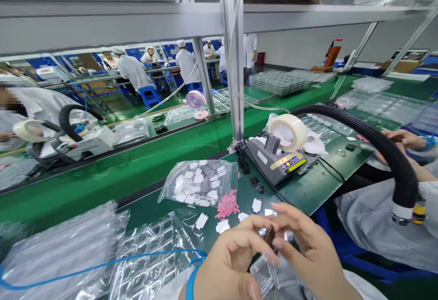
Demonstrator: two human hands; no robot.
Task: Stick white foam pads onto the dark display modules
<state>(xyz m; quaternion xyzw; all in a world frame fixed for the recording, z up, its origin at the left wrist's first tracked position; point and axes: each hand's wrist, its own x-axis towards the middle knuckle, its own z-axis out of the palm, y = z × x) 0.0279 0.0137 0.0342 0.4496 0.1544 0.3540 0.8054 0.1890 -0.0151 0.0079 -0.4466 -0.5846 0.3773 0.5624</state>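
My left hand (229, 256), with a blue wrist strap (192, 281), is closed around a small clear plastic case (265, 270) at the bottom of the view. Just above the case, my right hand (308, 252) pinches a small dark flat piece (269, 235) between thumb and fingers. The fingertips of both hands meet around this piece. Small white cards (201, 221) and a pile of pink strips (227, 205) lie on the green table beyond my hands. Behind them rests a clear bag (196, 183) with many white and dark striped pieces.
Clear compartment trays (147, 254) lie at left, crossed by a blue cord (102, 267). A grey device (273, 158) carries a tape roll (287, 132). A black hose (369, 140) arches at right, near a co-worker's hands (407, 140). A metal post (232, 63) supports the overhead shelf.
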